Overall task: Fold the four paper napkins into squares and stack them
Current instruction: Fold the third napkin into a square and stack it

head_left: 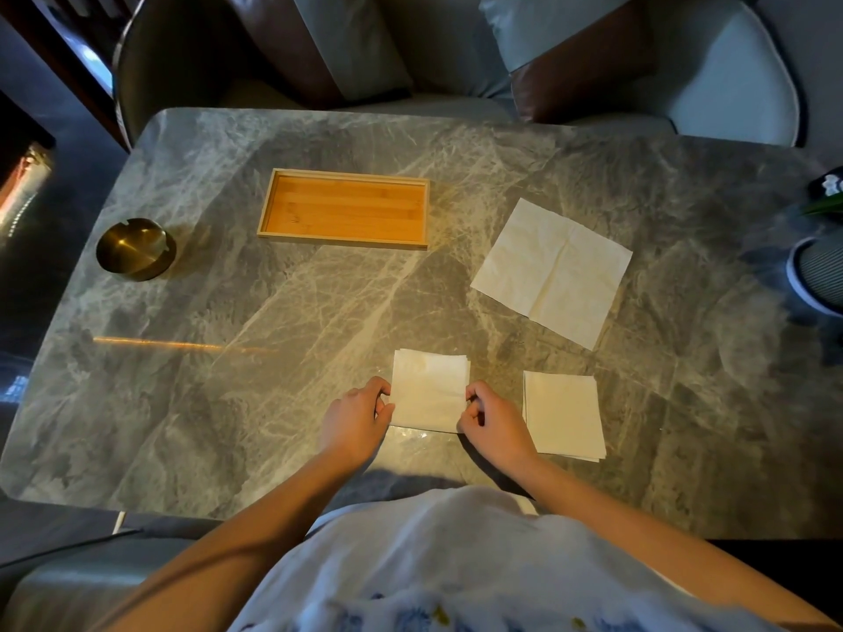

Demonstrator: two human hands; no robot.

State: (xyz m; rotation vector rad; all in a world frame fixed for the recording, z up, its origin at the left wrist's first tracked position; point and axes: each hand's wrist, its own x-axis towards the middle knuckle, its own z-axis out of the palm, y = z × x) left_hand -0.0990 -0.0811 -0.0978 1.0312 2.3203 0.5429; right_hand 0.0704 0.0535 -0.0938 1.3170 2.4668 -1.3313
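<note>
One folded napkin pinched at left edge by left hand, at right edge by right hand, on desk; second folded square laid just beside, unfolded napkin beyond.

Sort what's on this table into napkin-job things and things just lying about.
Job: folded napkin, pinched by the left hand and the right hand; folded square to its right; open napkin farther back.
Lying about: wooden tray, brass ashtray, striped pot at the right edge.
</note>
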